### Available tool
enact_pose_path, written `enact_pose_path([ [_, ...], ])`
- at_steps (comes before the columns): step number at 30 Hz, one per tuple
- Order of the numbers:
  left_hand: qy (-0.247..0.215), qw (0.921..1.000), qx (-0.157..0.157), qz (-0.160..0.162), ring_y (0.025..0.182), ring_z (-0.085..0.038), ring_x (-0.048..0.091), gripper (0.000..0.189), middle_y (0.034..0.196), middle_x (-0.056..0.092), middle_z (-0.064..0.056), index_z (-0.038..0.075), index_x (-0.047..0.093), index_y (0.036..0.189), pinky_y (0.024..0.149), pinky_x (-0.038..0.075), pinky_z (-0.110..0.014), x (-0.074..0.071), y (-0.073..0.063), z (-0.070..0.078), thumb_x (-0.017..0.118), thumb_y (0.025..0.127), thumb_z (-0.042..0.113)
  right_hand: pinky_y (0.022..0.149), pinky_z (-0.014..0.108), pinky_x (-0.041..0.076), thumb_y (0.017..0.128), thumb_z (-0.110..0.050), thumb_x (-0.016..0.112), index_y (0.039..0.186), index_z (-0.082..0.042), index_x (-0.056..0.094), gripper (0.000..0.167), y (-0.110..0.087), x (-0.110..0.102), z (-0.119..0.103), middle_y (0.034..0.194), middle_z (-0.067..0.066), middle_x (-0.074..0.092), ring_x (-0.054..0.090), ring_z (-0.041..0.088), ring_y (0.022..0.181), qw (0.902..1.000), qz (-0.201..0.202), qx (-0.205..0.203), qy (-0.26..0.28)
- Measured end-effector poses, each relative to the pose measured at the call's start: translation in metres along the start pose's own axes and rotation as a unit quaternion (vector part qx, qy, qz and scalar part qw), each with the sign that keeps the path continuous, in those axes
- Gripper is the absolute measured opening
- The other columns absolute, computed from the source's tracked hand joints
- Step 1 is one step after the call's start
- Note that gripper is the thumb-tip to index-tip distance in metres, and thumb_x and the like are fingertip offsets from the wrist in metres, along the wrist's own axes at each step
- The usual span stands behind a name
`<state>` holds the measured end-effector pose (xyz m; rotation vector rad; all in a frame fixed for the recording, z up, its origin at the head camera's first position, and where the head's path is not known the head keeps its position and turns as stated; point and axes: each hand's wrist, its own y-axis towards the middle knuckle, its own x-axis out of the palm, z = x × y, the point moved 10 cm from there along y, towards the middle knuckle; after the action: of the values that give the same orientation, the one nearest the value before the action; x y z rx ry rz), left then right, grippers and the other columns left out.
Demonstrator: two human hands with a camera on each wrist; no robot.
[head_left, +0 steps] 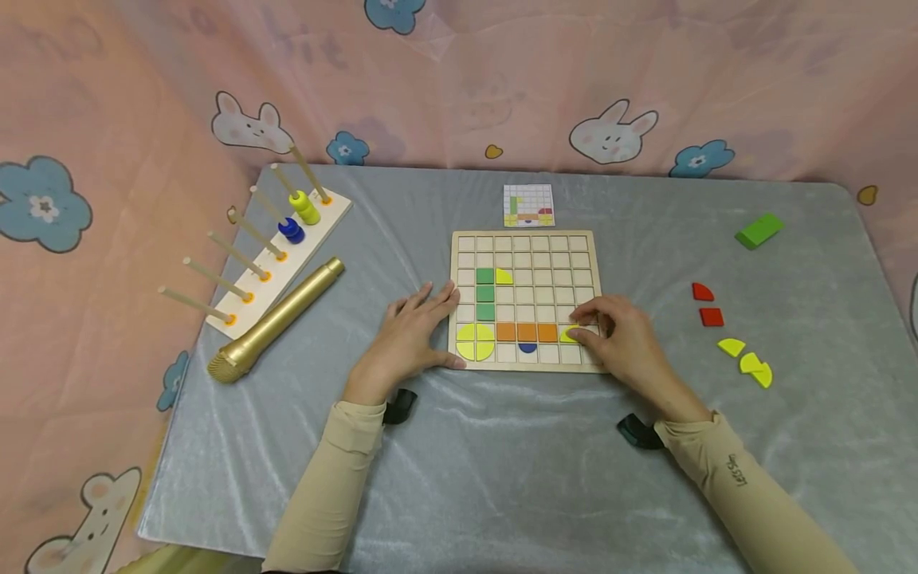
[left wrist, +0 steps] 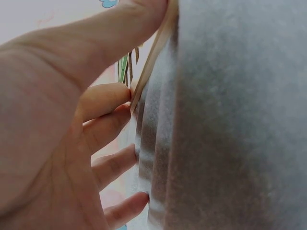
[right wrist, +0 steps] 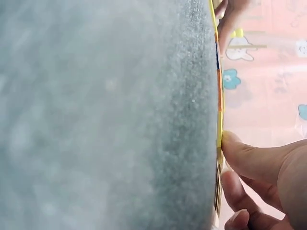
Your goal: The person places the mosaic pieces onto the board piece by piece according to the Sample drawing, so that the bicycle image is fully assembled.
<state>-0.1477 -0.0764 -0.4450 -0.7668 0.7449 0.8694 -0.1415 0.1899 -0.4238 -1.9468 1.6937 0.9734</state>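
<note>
A wooden grid board (head_left: 525, 236) lies flat on the table. Green squares (head_left: 485, 293), orange squares (head_left: 527, 332), a blue half circle (head_left: 527, 347) and a circle of yellow quarter pieces (head_left: 476, 342) sit in its cells, with one more yellow quarter (head_left: 504, 277) beside the top green square. My left hand (head_left: 414, 339) spreads its fingers along the board's left edge, thumb at the lower corner. In the lower right part of the board, my right hand (head_left: 620, 333) pinches a yellow quarter-circle tile (head_left: 568, 334) beside the orange row. The right wrist view shows its thumb (right wrist: 252, 155) touching yellow.
A printed pattern card (head_left: 528, 206) lies behind the board. To the right are red pieces (head_left: 712, 317), yellow pieces (head_left: 731, 347) and a green block (head_left: 760, 230). On the left are a gold microphone (head_left: 287, 312) and a peg stand (head_left: 240, 307) with blue and yellow-green beads.
</note>
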Motion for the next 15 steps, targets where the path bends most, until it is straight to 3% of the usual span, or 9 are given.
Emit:
enact_pose_path([
  [7, -0.002, 1.0, 0.0, 0.001, 0.166, -0.032, 0.016, 0.111, 0.177, 0.022, 0.001, 0.016, 0.032, 0.168, 0.128, 0.02, -0.06, -0.001, 0.0, 0.0, 0.093, 0.078, 0.043, 0.07, 0.019, 0.035, 0.089, -0.008, 0.086, 0.099, -0.003, 0.076, 0.015, -0.011, -0.01, 0.014, 0.089, 0.01, 0.066, 0.048, 0.017, 0.078, 0.9991, 0.017, 0.039, 0.007],
  [15, 0.0, 1.0, 0.002, 0.0, 0.167, -0.032, 0.015, 0.112, 0.177, 0.021, 0.001, 0.017, 0.032, 0.168, 0.128, 0.02, -0.06, 0.0, 0.0, 0.0, 0.092, 0.077, 0.043, 0.07, 0.015, 0.035, 0.091, -0.008, 0.084, 0.101, -0.003, 0.079, 0.012, -0.021, -0.04, 0.034, 0.088, 0.012, 0.071, 0.046, 0.002, 0.075, 0.9968, 0.057, 0.055, -0.004],
])
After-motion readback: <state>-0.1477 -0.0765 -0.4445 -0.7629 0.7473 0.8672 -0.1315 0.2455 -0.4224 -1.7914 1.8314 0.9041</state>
